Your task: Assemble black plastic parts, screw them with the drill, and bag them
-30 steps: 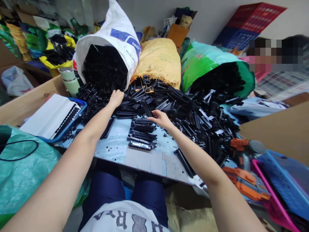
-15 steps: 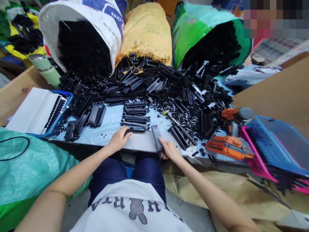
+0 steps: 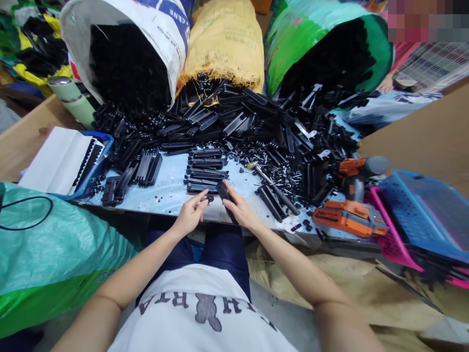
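My left hand (image 3: 190,211) pinches a small black plastic piece (image 3: 208,198) between thumb and fingers. Close beside it, my right hand (image 3: 239,204) is closed around a long black plastic part (image 3: 224,193), held tilted over the table's front edge. Whether the two pieces touch, I cannot tell. Just beyond both hands, several long black parts lie stacked in a column (image 3: 205,171). A grey panel (image 3: 216,215) lies at the table edge under the hands.
Loose black parts (image 3: 205,117) heap across the back, with scattered screws (image 3: 256,156) and a hammer (image 3: 274,188). An orange cordless drill (image 3: 348,215) and a blue basket (image 3: 428,210) stand right. Three sacks (image 3: 223,39) stand behind; a blue tray (image 3: 106,142) holds white sheets at left.
My right hand has moved left and turned its long part over, from a lighter grey face to a dark one. My left hand has shifted slightly right, and the hands are closer together.
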Motion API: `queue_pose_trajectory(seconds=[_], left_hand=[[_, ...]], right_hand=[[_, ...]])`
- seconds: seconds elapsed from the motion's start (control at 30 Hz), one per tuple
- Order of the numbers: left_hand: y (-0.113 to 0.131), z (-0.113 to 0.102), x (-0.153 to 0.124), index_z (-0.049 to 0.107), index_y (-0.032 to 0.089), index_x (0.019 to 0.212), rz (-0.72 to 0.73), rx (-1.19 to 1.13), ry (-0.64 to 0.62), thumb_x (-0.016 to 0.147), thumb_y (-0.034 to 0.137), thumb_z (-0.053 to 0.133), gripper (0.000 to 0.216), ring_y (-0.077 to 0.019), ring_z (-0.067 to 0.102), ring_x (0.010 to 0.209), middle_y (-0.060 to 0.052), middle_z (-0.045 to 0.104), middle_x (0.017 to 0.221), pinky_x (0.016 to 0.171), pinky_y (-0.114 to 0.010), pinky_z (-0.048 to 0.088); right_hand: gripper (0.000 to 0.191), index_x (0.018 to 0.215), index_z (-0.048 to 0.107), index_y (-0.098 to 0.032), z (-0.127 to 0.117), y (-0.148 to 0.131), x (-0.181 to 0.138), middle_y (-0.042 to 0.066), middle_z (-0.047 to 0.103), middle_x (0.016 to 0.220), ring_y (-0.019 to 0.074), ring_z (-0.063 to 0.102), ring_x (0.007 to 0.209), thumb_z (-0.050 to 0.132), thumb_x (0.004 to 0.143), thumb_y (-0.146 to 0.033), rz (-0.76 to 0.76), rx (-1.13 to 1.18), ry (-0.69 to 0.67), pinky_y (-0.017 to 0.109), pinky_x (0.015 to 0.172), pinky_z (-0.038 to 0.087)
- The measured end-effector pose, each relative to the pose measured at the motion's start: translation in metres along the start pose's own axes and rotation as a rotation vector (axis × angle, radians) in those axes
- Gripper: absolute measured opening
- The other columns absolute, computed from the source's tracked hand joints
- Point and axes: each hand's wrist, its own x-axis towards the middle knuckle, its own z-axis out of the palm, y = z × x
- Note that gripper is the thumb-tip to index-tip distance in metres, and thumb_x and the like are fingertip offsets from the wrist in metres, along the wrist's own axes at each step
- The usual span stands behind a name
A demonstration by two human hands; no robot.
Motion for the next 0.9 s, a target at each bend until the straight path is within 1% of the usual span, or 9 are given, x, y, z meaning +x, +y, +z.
queue_pose_trajectory(seconds=[0.1,0.2,0.3,0.47,0.53,0.63,0.7,0.8,0.9], left_hand=[[0.007,0.009,-0.001,0.046,0.02,0.135,0.034,0.017,0.056,0.087,0.037,0.051,0.05,-0.0026,0.046,0.045,-0.003,0.062,0.092,0.045,-0.018,0.041],[0.011,0.011,0.0,0.052,0.019,0.13,0.162,0.165,0.13,0.089,0.033,0.05,0.043,-0.0087,0.058,0.065,-0.006,0.062,0.098,0.061,-0.021,0.048],[0.013,0.012,0.001,0.057,0.02,0.125,0.31,0.365,0.152,0.091,0.029,0.047,0.037,-0.0155,0.059,0.091,-0.007,0.061,0.101,0.081,-0.028,0.048],[0.024,0.004,0.006,0.056,0.02,0.125,0.405,0.507,0.228,0.093,0.027,0.044,0.036,-0.0149,0.059,0.086,-0.007,0.06,0.094,0.079,-0.028,0.048],[0.029,-0.003,0.009,0.057,0.02,0.124,0.442,0.508,0.208,0.092,0.027,0.045,0.035,-0.0141,0.059,0.085,-0.006,0.06,0.092,0.078,-0.027,0.048],[0.033,-0.009,0.009,0.057,0.02,0.124,0.492,0.498,0.178,0.092,0.026,0.046,0.034,-0.0138,0.059,0.089,-0.006,0.061,0.095,0.082,-0.027,0.047],[0.034,-0.008,0.007,0.057,0.019,0.124,0.508,0.479,0.173,0.092,0.026,0.046,0.034,-0.0146,0.059,0.093,-0.007,0.061,0.099,0.084,-0.028,0.047],[0.034,-0.004,0.004,0.059,0.017,0.121,0.501,0.465,0.147,0.091,0.026,0.047,0.033,-0.0157,0.06,0.094,-0.008,0.063,0.1,0.085,-0.029,0.048],[0.035,-0.002,0.003,0.06,0.016,0.12,0.472,0.527,0.157,0.091,0.027,0.048,0.033,-0.016,0.06,0.09,-0.008,0.063,0.096,0.082,-0.029,0.049]], right_hand=[[0.063,0.145,0.029,-0.025,0.028,-0.012,0.004,0.004,0.064,0.087,0.0166,0.061,0.066,0.038,0.089,-0.054,0.199,0.517,0.094,0.033,0.061,0.055],[0.06,0.135,0.047,-0.022,0.035,-0.016,0.009,0.005,0.063,0.088,0.013,0.059,0.06,0.046,0.085,-0.056,0.218,0.695,0.129,0.027,0.052,0.053],[0.054,0.13,0.053,-0.025,0.029,-0.014,0.009,0.007,0.059,0.108,0.0088,0.056,0.059,0.055,0.083,-0.051,0.08,0.53,0.147,0.023,0.046,0.051],[0.048,0.13,0.053,-0.027,0.025,-0.006,0.0,0.007,0.059,0.109,0.0118,0.059,0.072,0.057,0.085,-0.042,-0.184,0.2,0.126,0.026,0.06,0.056],[0.046,0.129,0.055,-0.027,0.027,-0.005,-0.001,0.008,0.06,0.107,0.0125,0.059,0.073,0.055,0.086,-0.043,-0.171,0.198,0.136,0.026,0.063,0.057],[0.049,0.134,0.048,-0.03,0.026,-0.007,0.002,0.007,0.055,0.119,0.0089,0.058,0.063,0.048,0.089,-0.046,0.019,0.323,0.301,0.022,0.048,0.055],[0.051,0.137,0.044,-0.033,0.023,-0.012,0.006,0.006,0.052,0.125,0.0075,0.057,0.06,0.047,0.088,-0.048,0.086,0.401,0.33,0.022,0.045,0.054],[0.052,0.136,0.046,-0.032,0.019,-0.021,0.012,0.006,0.054,0.12,0.007,0.056,0.059,0.051,0.087,-0.047,0.024,0.414,0.245,0.022,0.046,0.055],[0.051,0.134,0.049,-0.03,0.013,-0.027,0.014,0.006,0.058,0.108,0.0089,0.056,0.064,0.056,0.085,-0.043,-0.121,0.251,0.202,0.022,0.05,0.055]])
